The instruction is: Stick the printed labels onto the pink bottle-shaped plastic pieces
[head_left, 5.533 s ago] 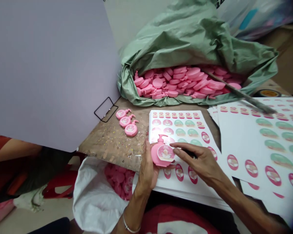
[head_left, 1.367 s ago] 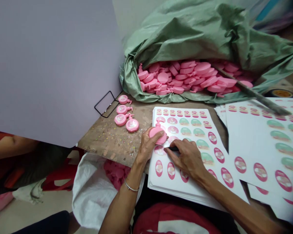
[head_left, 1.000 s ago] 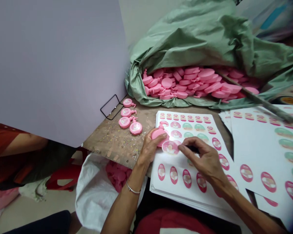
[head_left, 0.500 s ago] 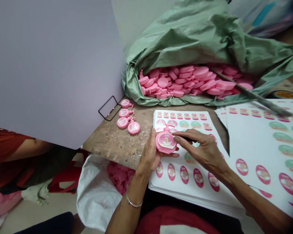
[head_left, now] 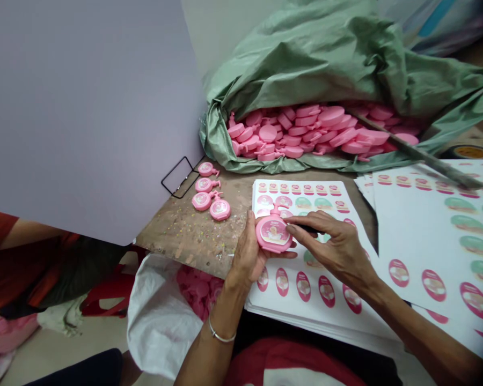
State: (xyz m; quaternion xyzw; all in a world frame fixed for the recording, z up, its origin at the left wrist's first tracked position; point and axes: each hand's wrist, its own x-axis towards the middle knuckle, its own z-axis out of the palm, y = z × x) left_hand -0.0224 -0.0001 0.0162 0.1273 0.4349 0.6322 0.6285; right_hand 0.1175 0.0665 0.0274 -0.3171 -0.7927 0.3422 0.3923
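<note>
My left hand point(head_left: 247, 252) grips a small pink toy pump bottle point(head_left: 272, 234) from its left side, held over a stack of sticker sheets point(head_left: 338, 300). A round pink sticker sits on the bottle's face. My right hand point(head_left: 336, 247) lies over the sheet with its fingers pressing on that sticker, and a thin dark tool shows under the fingers. Several labelled pink bottles point(head_left: 209, 194) lie in a row on the worn board point(head_left: 185, 230) to the left.
A green sack point(head_left: 317, 59) full of plain pink bottles point(head_left: 306, 131) lies open at the back. More sticker sheets point(head_left: 438, 225) spread to the right under a metal rod point(head_left: 418, 155). A grey panel point(head_left: 84, 112) fills the left; a white bag point(head_left: 156, 316) of pink parts hangs below.
My right hand peeled a round sticker off the sheet and laid it on the bottle, which my left hand turned face up. A further labelled bottle joined the row since the earliest frame.
</note>
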